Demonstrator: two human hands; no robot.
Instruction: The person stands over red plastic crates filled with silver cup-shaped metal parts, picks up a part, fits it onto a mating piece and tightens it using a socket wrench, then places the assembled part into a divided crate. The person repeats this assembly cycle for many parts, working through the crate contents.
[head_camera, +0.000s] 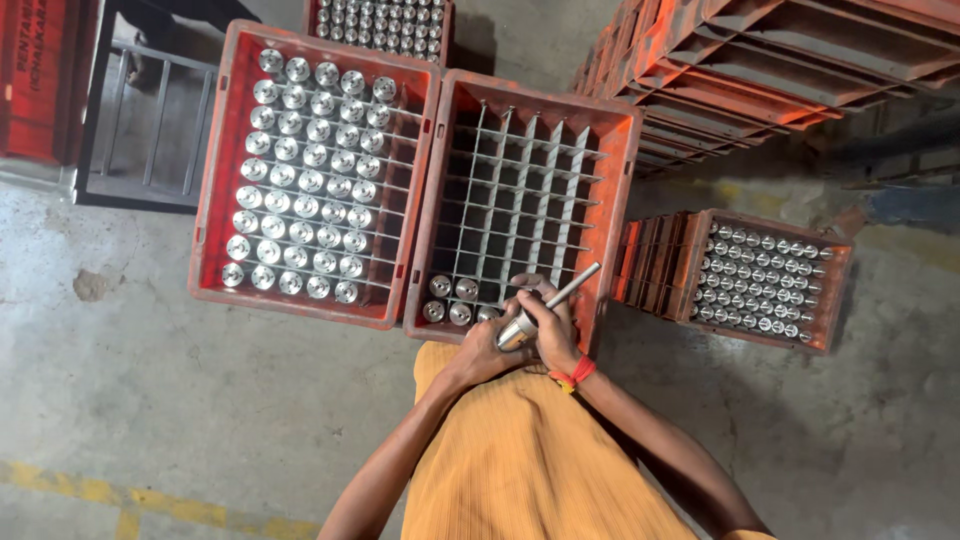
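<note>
My left hand (482, 350) grips a shiny round metal part (516, 331) at the near edge of a red crate (612, 200) with a grey cell grid. My right hand (548, 318), with a red thread at its wrist, holds a thin metal rod-like tool (572, 288) whose lower end meets that part. Most cells of this crate hold nothing; several metal parts (450, 298) stand in its near-left corner. To the left, a second red crate (222, 180) is filled with rows of the same shiny parts.
A third filled crate (838, 290) stands on the right, on other crates. Stacked red crates (720, 70) rise at the back right, another filled crate (380, 20) at the back. A dark metal frame (140, 120) stands at left. The floor is concrete.
</note>
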